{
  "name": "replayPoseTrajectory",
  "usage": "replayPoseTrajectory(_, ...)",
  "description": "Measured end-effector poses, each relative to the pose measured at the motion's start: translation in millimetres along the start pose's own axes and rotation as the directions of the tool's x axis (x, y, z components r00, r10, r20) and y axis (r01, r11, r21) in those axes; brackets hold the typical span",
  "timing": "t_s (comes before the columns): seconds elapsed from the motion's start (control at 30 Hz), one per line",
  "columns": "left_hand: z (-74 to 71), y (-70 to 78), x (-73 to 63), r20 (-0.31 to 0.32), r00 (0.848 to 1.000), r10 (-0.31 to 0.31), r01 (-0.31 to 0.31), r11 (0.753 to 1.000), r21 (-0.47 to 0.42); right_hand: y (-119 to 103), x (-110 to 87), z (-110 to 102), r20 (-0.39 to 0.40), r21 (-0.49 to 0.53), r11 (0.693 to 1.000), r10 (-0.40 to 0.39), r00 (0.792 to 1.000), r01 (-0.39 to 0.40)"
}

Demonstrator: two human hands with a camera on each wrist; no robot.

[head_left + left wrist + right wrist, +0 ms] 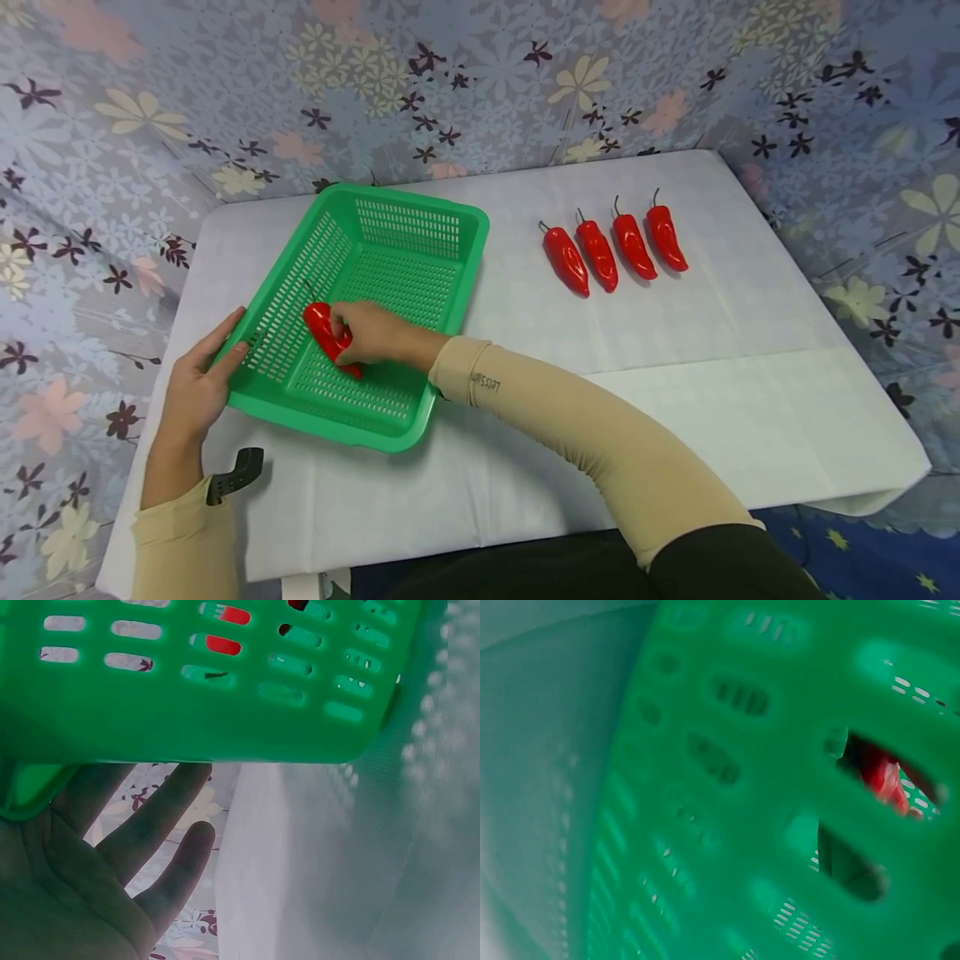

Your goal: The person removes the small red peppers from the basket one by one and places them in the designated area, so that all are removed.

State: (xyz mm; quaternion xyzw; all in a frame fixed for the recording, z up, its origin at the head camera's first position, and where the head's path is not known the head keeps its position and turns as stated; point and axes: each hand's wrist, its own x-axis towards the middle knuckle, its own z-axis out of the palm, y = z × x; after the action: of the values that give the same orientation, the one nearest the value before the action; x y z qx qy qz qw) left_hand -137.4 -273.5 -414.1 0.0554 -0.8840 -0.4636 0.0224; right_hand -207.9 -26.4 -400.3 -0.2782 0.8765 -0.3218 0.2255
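Note:
My right hand [367, 332] reaches into a green plastic basket [471, 275] and grips a red chili pepper [318, 323] between thumb and fingers. The pepper lies slantwise, low over the basket floor, its thin stem pointing up and away. At the basket's near left corner, my left hand [197, 383] holds the rim, thumb over the edge and other fingers outside. In the left wrist view those fingers [161, 817] extend beneath the slotted wall. Through a slot in the right wrist view, part of the red pepper [885, 780] shows; the basket wall hides most of that hand.
Several more red peppers [597, 256] lie in a row on the white-covered table [555, 342], right of the basket. A black wrist mount [238, 475] sticks out from the left sleeve. Flower-patterned cloth [495, 92] stands behind the table.

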Motion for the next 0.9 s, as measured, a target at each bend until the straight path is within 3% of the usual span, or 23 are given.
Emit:
replayPoseTrajectory(0.23,4.5,8.1,1.9,0.008,1.000,-0.017,0.017,1.000,-0.017,0.6,-5.8,-5.8,-0.033,0.187,0.977,0.113,0.993,-0.105)
replayPoseTrajectory(0.6,-3.9,4.2,-20.3,-0.029,0.994,-0.105,0.104,0.994,-0.019,-13.5,-6.2,-1.5,-0.004,0.191,0.971,0.148,0.989,-0.145)
replayPoseTrajectory(0.73,-3.1,4.4,-21.4,-0.020,0.991,-0.129,0.129,0.992,-0.009,-13.8,-12.0,-10.3,-0.013,0.224,0.962,0.165,0.986,-0.158)
replayPoseTrajectory(0.9,6.0,11.5,-15.3,-0.009,0.995,-0.096,0.096,0.995,-0.012,-3.4,-25.7,-31.0,-0.052,0.300,0.942,0.171,0.984,-0.148)
